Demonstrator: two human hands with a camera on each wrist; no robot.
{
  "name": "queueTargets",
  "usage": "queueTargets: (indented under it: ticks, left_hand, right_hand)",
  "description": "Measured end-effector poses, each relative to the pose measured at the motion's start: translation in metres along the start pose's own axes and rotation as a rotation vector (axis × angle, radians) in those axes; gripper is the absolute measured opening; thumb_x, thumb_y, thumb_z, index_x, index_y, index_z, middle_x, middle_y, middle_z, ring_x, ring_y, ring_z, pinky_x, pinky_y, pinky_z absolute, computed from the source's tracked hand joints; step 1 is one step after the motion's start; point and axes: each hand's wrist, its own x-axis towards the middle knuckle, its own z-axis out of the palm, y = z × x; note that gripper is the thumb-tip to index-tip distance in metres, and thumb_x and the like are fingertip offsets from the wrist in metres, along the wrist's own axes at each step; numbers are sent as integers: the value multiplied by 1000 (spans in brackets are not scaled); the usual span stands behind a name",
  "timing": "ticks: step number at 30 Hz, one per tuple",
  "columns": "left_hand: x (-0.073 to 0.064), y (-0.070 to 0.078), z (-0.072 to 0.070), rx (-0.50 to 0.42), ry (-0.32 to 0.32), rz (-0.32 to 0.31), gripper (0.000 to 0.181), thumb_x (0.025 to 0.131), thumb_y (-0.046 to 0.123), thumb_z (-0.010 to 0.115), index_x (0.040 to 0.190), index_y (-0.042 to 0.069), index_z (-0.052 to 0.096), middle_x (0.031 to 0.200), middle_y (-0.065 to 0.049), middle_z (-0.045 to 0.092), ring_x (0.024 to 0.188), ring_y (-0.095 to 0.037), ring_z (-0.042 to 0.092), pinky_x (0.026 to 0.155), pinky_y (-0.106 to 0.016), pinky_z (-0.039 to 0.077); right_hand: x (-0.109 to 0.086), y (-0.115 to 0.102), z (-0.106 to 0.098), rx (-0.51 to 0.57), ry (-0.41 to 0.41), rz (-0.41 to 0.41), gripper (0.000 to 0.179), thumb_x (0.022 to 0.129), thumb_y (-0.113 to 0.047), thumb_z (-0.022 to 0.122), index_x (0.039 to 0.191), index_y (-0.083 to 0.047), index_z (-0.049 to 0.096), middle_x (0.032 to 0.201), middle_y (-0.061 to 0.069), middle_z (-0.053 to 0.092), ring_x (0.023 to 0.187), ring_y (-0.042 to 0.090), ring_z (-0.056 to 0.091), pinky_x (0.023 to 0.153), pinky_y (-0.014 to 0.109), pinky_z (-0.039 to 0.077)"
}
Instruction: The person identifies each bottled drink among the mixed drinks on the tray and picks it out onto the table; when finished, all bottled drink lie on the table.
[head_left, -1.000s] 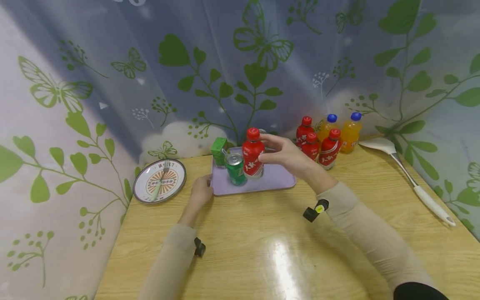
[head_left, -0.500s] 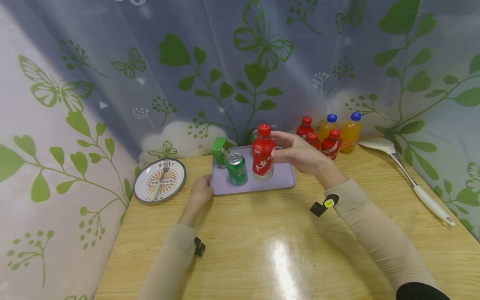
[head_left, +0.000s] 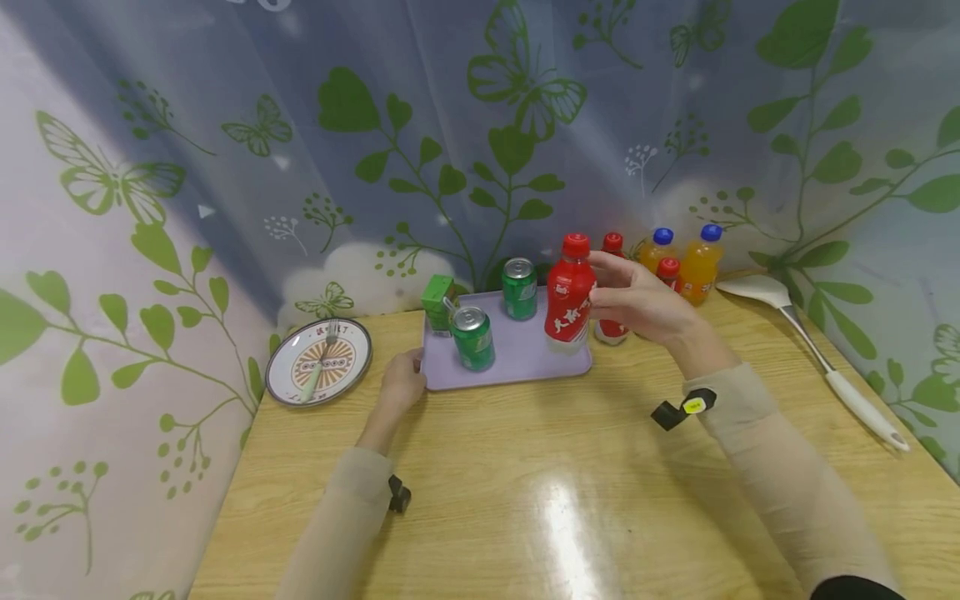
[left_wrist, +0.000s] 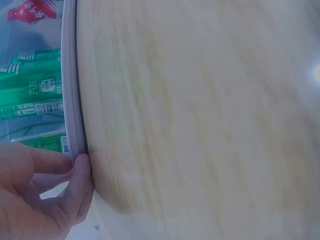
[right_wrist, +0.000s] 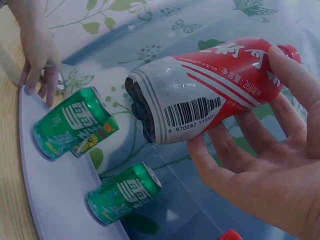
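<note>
My right hand (head_left: 647, 302) grips a red soda bottle (head_left: 568, 302) with a red cap, held upright over the right end of the lilac tray (head_left: 517, 358). In the right wrist view the base of the bottle (right_wrist: 220, 90) is visible, raised off the tray, with fingers and thumb wrapped about its sides. At the tray's left front corner my left hand (head_left: 402, 385) pinches the rim, as the left wrist view shows. On the tray stand two green soda cans, a front one (head_left: 473, 340) and a rear one (head_left: 520, 289), and a green drink carton (head_left: 439, 303).
Red bottles (head_left: 612, 244) and orange soda bottles (head_left: 701, 265) with blue caps stand right of the tray, partly behind my right hand. A white-handled turner (head_left: 825, 367) lies at the far right. To the left is a plate (head_left: 279, 375) bearing a fork (head_left: 318, 367).
My right hand has carried the red bottle rightward along the tray, from beside the front can to the right end. The rear can has come into view. My left hand has stayed put.
</note>
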Motion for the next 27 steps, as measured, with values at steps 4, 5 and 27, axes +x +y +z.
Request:
queueTargets:
  ticks: [4,5,27]
  left_hand:
    - [0,-1,0,1,-1,6,61,89,-9,51,150,-6,52,133,-29,68,127,-41,65,108,-51,55]
    - [0,-1,0,1,-1,7,61,89,-10,51,150,-6,52,133,-29,68,127,-41,65,108,-51,55]
    - [1,-2,1,-13,-7,-5,62,89,-9,53,150,-4,52,134,-29,68,127,-41,65,108,-51,56]
  right_hand:
    - [-9,-3,-12,91,2,-40,48,102,-1,57,146,-21,53,131,0,63,114,15,67,95,30,62]
    - [-11,-3,-17,101,-9,-52,47,102,0,56,144,-21,55,130,0,65,114,16,68,95,30,62]
    - [-64,4,-124,260,-78,-230,52,105,12,35,142,-15,60,129,5,74,116,19,71,93,38,63]
